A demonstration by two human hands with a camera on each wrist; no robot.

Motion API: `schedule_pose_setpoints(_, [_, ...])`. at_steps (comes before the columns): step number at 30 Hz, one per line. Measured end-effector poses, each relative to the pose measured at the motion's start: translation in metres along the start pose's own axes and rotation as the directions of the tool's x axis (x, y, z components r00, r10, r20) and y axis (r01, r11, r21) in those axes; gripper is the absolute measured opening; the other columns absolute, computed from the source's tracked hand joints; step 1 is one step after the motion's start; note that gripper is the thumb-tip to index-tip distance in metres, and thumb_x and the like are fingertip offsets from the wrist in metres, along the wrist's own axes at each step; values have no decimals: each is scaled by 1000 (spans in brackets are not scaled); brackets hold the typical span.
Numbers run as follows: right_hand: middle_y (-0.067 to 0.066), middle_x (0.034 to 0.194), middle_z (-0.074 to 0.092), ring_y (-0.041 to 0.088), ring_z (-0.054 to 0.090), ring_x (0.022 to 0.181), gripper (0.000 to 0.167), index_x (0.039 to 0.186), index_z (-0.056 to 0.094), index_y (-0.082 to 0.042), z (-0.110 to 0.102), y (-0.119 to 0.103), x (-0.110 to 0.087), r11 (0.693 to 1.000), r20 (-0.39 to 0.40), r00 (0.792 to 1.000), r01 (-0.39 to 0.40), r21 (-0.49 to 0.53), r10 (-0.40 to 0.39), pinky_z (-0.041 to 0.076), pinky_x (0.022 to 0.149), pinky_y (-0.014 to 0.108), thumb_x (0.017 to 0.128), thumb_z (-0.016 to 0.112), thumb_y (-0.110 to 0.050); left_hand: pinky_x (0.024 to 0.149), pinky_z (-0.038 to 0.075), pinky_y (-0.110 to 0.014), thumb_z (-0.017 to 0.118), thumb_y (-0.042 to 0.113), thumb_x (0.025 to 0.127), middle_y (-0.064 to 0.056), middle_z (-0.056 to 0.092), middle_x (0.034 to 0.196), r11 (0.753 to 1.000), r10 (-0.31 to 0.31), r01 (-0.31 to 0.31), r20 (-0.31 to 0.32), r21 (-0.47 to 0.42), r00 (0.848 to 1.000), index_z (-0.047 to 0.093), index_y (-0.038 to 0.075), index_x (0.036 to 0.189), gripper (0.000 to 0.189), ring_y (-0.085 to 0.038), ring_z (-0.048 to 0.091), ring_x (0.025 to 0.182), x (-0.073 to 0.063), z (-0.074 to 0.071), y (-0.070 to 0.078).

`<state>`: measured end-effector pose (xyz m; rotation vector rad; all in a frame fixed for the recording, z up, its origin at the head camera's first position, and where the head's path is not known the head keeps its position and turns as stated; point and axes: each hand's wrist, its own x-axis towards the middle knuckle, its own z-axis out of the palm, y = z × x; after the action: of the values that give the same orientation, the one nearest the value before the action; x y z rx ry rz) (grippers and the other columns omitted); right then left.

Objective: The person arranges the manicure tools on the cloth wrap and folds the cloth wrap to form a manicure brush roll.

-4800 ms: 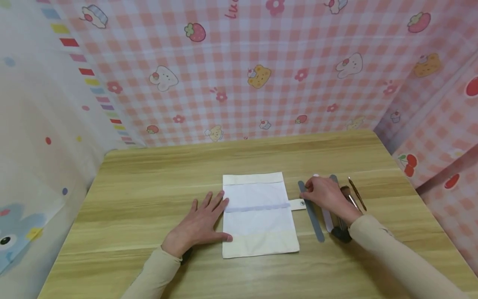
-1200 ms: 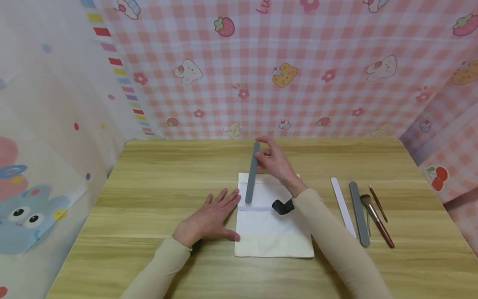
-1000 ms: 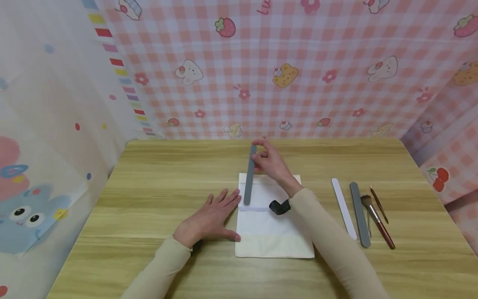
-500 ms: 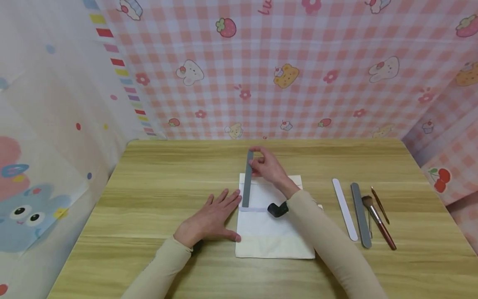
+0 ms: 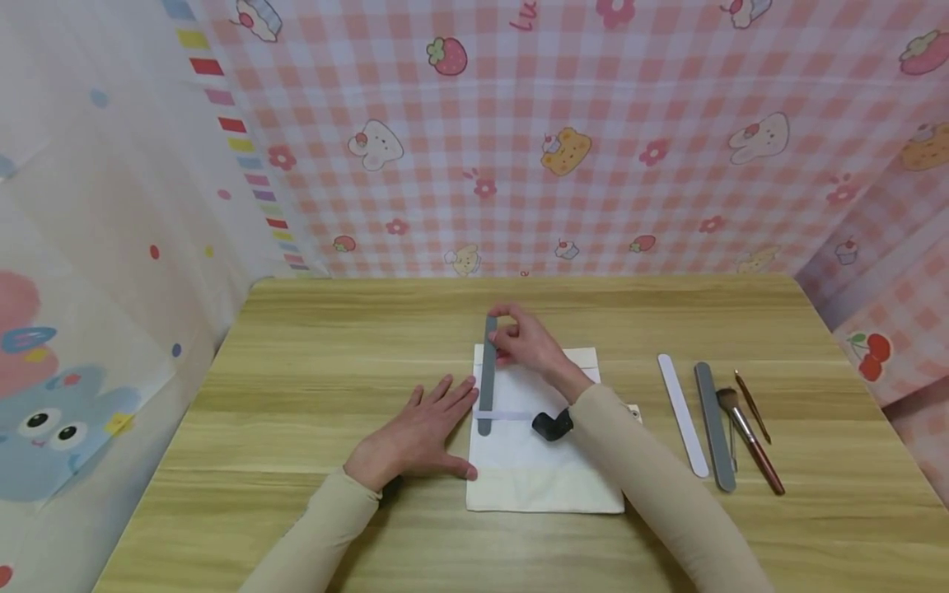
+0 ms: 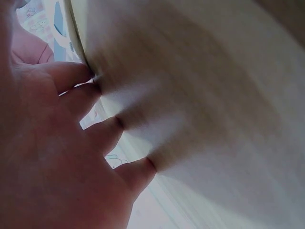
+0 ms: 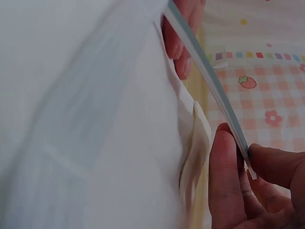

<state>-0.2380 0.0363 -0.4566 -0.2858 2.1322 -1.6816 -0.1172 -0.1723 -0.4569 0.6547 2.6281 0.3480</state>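
A white cloth roll-up pouch point(image 5: 544, 487) lies unfolded on the table, a pale elastic band point(image 5: 507, 415) across its middle. With thumb and fingers, my right hand point(image 5: 528, 339) pinches a grey nail file point(image 5: 487, 371) near its far end. The file's near end shows below the band, which crosses over it by the pouch's left edge. In the right wrist view the file point(image 7: 209, 76) slants up from the cloth point(image 7: 143, 124). My left hand point(image 5: 415, 428) lies flat with fingers spread, fingertips and thumb at the pouch's left edge; the left wrist view shows its palm point(image 6: 62, 124).
To the right lie a white nail file point(image 5: 682, 416), another grey nail file point(image 5: 715, 428), a makeup brush point(image 5: 750, 436) with a thin metal tool point(image 5: 732, 445) beside it, and a slim brown tool point(image 5: 752, 406). A patterned curtain hangs behind the table point(image 5: 296, 346).
My right hand has brought the grey file from the right-hand group to the pouch's left side, then lowered it toward me until its near end passed beneath the band. The left hand stays put.
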Motion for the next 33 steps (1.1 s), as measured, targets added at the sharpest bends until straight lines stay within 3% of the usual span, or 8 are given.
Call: schedule_pose_setpoints(33, [17,98,68,17,66,72,38,139,45,2,14,14,-26,999,126,991,-41,-4,41,62,69,32,103,55,2,123,13,-65,78,65,82,-1,13,174,1000,17,-17,-9,6,1000,23,12,166,113,-32,7,159,-1,1,-1])
